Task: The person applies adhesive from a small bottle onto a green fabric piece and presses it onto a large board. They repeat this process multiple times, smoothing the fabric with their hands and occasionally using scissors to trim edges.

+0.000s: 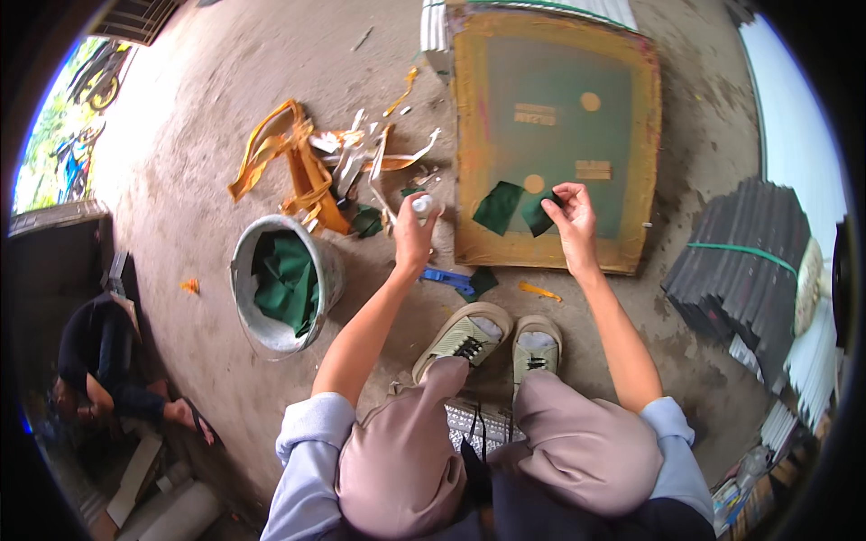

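My left hand [414,239] is closed around a small white bottle [422,206], mostly hidden by the fingers. Between thumb and fingertips, my right hand [575,224] pinches a dark green patch [538,216] above a framed mesh screen [466,108]. The screen has a yellow-brown stained border and a greenish middle with a few pale marks. A second dark green patch [498,207] lies flat on its lower part, left of the pinched one. Whether the pinched patch touches the mesh, I cannot tell.
A grey bucket [332,279] with green pieces stands left. Torn orange tape [311,185] and scraps litter the floor. A blue clip-like tool [446,278] lies by my shoes [465,343]. Black corrugated sheets [735,261] are stacked right; a person [99,347] sits at far left.
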The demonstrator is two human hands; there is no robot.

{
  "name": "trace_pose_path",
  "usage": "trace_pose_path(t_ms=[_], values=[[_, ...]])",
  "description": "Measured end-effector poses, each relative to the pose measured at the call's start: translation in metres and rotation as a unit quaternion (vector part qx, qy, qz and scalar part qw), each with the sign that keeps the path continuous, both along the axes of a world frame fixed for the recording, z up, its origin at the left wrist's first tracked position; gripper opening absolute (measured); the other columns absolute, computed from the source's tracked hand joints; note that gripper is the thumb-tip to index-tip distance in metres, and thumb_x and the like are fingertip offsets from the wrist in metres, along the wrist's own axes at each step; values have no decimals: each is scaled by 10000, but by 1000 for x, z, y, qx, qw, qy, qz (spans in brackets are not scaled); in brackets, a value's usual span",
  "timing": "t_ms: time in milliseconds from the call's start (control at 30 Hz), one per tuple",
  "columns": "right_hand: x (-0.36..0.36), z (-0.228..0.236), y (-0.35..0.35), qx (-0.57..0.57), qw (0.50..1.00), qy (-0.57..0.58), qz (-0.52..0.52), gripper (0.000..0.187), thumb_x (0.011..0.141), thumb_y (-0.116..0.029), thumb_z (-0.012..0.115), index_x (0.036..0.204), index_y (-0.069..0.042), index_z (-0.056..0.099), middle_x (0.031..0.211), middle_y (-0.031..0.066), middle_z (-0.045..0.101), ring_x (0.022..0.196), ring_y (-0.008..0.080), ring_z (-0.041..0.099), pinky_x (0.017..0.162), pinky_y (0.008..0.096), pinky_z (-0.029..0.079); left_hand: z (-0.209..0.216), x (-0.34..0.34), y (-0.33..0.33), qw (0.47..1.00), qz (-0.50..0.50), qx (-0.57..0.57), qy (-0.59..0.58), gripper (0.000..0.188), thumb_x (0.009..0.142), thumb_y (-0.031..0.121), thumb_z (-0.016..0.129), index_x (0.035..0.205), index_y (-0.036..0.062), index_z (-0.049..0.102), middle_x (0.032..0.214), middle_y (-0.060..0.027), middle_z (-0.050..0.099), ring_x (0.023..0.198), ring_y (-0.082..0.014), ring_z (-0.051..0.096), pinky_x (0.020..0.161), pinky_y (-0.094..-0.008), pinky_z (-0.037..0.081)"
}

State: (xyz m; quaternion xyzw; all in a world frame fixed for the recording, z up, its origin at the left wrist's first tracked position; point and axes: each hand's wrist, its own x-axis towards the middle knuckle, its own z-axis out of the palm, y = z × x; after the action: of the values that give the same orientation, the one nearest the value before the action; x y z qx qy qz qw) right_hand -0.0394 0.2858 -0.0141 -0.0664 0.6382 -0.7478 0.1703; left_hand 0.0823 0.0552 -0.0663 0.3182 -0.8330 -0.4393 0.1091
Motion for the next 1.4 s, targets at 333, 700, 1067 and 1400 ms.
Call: trace_pose_path(t_ms=[333,700,1067,1400], values=[[-4,23,50,-4,993,-90,-74,114,867,-39,657,980,-25,664,900,-18,635,814,49,546,789,205,417,111,-61,53,982,-155,16,103,353,906,181,638,1144,-20,471,958,-179,559,852,-295,605,763,-402,479],[-28,15,77,50,989,-78,-112,186,918,-35,576,1078,-26,671,884,-24,644,775,25,519,717,198,413,82,-101,143,932,-362,11,16,483,798,317,747,1129,-2,599,995,-193,670,863,-342,667,765,-403,521],[-37,-15,75,83,983,-131,-96,220,945,-36,535,1118,-25,671,886,-31,649,754,15,503,676,196,414,76,-123,145,913,-366,-175,-43,399,795,336,721,1044,39,624,906,-135,646,754,-330,659,640,-412,537],[-37,-5,73,37,983,-154,-98,215,946,-45,536,1110,-28,674,896,-27,647,766,33,511,720,204,426,66,-115,134,938,-332,-98,27,401,770,293,750,1025,26,592,950,-128,639,793,-322,637,696,-407,528]])
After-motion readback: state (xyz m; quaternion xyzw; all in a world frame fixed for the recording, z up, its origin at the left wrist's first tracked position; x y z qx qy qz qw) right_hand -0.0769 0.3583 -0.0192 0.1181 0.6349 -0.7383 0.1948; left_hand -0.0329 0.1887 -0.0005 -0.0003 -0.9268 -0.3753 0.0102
